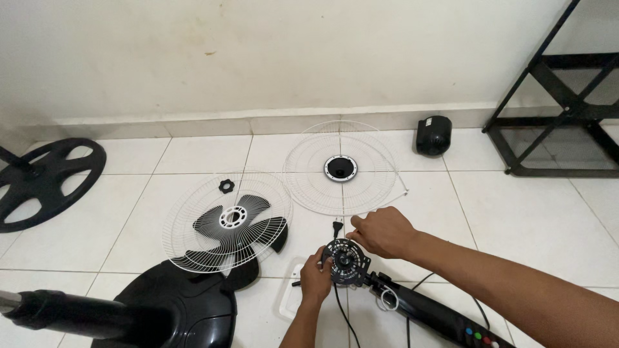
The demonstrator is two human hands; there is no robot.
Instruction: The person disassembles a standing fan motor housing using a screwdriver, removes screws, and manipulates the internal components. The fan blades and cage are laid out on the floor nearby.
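A black fan motor head (346, 261) with its vented round face up lies on the tiled floor at the lower middle. My left hand (314, 278) grips its left rim. My right hand (382, 231) is closed at its upper right edge, fingertips pinched on something too small to make out. The motor joins a black neck with coloured buttons (445, 319) running to the lower right. A black plug (336, 226) and cord (340, 309) lie by the motor.
A white rear grille (193, 248) covers black blades (240, 227) at left; a front grille (309, 169) lies behind. A black nut (226, 186), motor cover (432, 135), round bases (45, 180) (187, 309), pole (64, 314) and metal rack (561, 109) surround them.
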